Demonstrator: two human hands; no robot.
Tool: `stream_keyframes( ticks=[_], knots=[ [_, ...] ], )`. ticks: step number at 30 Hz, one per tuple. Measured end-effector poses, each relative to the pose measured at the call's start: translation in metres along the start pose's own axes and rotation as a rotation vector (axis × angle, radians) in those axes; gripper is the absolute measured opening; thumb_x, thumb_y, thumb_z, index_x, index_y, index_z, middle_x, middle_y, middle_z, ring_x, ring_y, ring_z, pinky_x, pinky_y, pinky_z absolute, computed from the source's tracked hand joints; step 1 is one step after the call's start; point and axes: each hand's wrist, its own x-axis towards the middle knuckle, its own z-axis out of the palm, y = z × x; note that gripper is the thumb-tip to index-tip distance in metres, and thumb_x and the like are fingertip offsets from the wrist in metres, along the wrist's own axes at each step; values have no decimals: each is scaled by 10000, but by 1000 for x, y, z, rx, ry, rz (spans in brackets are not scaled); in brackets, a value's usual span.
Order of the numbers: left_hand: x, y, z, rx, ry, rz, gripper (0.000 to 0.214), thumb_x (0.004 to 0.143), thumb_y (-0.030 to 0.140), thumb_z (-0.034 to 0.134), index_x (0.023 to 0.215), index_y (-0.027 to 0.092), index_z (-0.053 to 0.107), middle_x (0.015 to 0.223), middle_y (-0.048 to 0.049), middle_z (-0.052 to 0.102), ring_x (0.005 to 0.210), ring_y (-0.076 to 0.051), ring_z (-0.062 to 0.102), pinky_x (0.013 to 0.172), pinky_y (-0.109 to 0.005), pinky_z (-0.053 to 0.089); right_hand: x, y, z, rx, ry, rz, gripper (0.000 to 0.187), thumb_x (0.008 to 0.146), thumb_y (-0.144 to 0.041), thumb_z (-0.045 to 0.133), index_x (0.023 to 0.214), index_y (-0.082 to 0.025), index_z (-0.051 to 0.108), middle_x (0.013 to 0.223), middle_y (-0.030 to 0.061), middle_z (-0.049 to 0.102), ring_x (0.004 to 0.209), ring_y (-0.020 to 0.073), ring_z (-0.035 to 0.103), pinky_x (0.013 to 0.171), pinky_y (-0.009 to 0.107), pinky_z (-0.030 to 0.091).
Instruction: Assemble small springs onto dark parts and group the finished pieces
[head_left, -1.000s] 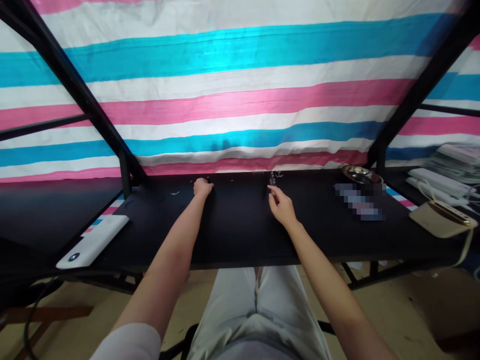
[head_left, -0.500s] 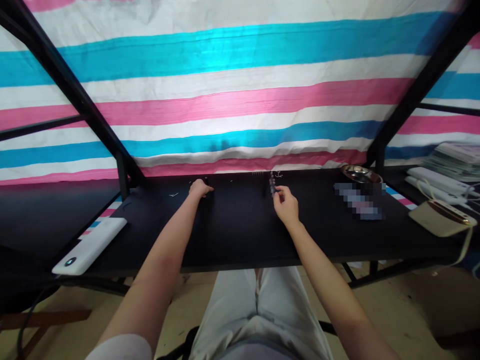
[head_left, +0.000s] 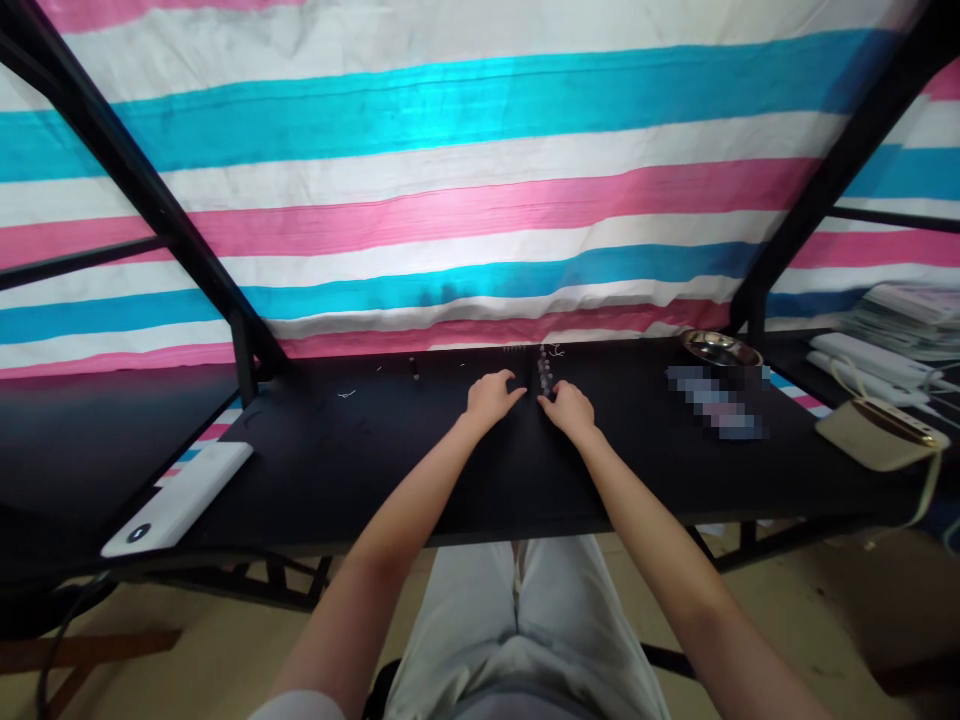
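Close to the middle of the black table, my left hand [head_left: 495, 397] has its thumb and forefinger apart and holds nothing. My right hand [head_left: 570, 408] rests just across from it, thumb and fingertips around the near end of a strand of clear beads [head_left: 544, 370]. The strand runs away from me toward the back edge. A thin dark strip [head_left: 533, 372] lies along its left side, between the two hands. Farther left stands or lies a small dark stick-like piece [head_left: 413, 369]; which of the two I cannot tell.
White thread bits [head_left: 346, 394] lie at left, more threads [head_left: 555, 350] behind the beads. A white power bank [head_left: 180, 500] sits at the left edge. Right are a metal dish [head_left: 720, 348], a blurred-out item [head_left: 718, 402] and a beige pouch [head_left: 877, 435]. A striped sheet [head_left: 480, 200] hangs behind.
My left hand has left the small dark piece and moved right, toward the bead strand. My right hand stays at the strand's near end, shifted only slightly.
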Motion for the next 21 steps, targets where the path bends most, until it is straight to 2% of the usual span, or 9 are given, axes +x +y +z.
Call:
stream_keyframes(
  ticks=[4, 11, 17, 21],
  knots=[
    [8, 8, 21, -50, -8, -85, 396, 752, 509, 567, 1019, 221, 616, 952, -71, 658, 874, -211, 612, 754, -300, 450, 7, -1, -5, -52, -57, -30, 363, 796, -442, 534, 1025, -160, 545, 1057, 130, 607, 969, 248, 593, 766, 321, 439],
    [19, 15, 39, -168, 48, -82, 260, 737, 403, 606, 905, 207, 643, 829, -88, 658, 823, -237, 613, 722, -318, 429, 11, 1, -4, -57, -41, -42, 315, 803, -438, 527, 969, -172, 560, 972, 110, 634, 906, 244, 617, 714, 314, 445],
    [13, -3, 33, -348, 113, -77, 144, 705, 316, 642, 780, 194, 638, 681, -47, 642, 717, -185, 602, 651, -269, 421, 7, 4, -2, -63, 0, -96, 168, 839, -315, 480, 901, -201, 586, 955, 82, 641, 878, 220, 620, 705, 294, 431],
    [7, -19, 26, -751, 112, -134, 216, 698, 333, 647, 781, 139, 603, 640, -34, 633, 444, -92, 501, 460, -222, 383, 3, 5, -1, -54, 6, -118, 143, 832, -261, 454, 878, -207, 578, 951, 77, 641, 851, 217, 622, 684, 291, 423]
  ],
)
